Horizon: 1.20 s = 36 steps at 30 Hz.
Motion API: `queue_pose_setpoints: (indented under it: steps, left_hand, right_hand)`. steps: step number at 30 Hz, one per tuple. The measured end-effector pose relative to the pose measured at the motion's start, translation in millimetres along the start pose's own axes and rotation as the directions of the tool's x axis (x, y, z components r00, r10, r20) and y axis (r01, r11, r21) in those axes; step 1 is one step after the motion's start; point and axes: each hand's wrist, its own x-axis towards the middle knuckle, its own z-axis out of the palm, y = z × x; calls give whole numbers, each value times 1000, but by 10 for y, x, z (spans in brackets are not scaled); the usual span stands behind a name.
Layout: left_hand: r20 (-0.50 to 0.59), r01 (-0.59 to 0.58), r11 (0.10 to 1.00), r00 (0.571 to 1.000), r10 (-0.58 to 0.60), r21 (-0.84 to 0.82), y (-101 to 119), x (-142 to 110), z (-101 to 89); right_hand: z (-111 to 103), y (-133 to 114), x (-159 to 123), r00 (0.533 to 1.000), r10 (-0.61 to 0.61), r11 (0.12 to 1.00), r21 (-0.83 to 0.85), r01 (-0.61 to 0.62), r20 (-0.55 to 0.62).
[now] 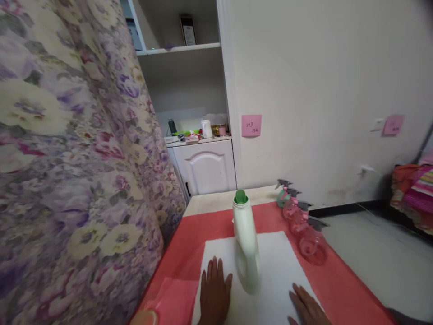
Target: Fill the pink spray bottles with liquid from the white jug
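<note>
A pale green plastic jug (248, 253) with a green spout in its uncapped neck stands upright on a white sheet (274, 266). To its left, my left hand (215, 289) lies flat on the sheet with its fingers stretched forward, apart from the jug. My right hand (306, 307) rests at the sheet's right edge, fingers extended and partly cut off by the frame bottom. Neither hand holds anything.
Several spray bottles (313, 246) with dark trigger heads line the right edge of the red-covered table (179, 253). A round orange-rimmed object (145, 317) sits at the near left. A floral curtain (84, 180) hangs on the left, and a white cabinet (206, 167) stands behind.
</note>
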Motion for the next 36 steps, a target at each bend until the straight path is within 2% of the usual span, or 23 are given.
queue_pose_setpoints:
  steps: [4, 6, 8, 11, 14, 18, 21, 23, 26, 31, 36]
  left_hand:
    - [-18, 9, 994, 1000, -11, -106, 11, -152, -3]
    - [5, 21, 970, 1000, -20, -244, 60, -181, -34]
    - [32, 54, 900, 999, -44, -432, 164, -214, -72]
    - [78, 138, 699, 990, -117, -701, 392, -270, -104]
    - [93, 188, 483, 973, -213, -855, 623, -286, -127]
    - [130, 192, 168, 938, -322, -967, 854, -217, -240]
    - [206, 237, 35, 901, -381, -971, 957, -136, -365]
    - [251, 282, 19, 881, -401, -959, 993, -84, -433]
    - [268, 315, 43, 864, -426, -948, 1013, -17, -491]
    - [294, 345, 48, 857, -423, -937, 994, 49, -532]
    - [278, 338, 85, 873, -401, -937, 962, 61, -581]
  right_hand:
    - [-86, -25, 69, 997, 63, 997, 39, -64, 35]
    - [-97, -39, 73, 994, 96, 994, 53, -99, 42]
    - [-98, -49, 69, 991, 125, 990, 66, -127, 42]
    - [-88, -51, 62, 990, 135, 987, 79, -137, 25]
    - [-68, -48, 57, 992, 124, 989, 85, -124, 5]
    - [-46, -56, 53, 991, 131, 986, 105, -130, -6]
    - [-47, -73, 47, 986, 168, 976, 135, -168, 11]
    - [-46, -96, 39, 982, 189, 970, 157, -188, 11]
    - [-23, -156, 24, 973, 230, 955, 190, -228, 10]
    - [27, -232, 13, 944, 330, 915, 236, -326, 22]
    - [1, -164, 27, 965, 264, 946, 196, -260, 5]
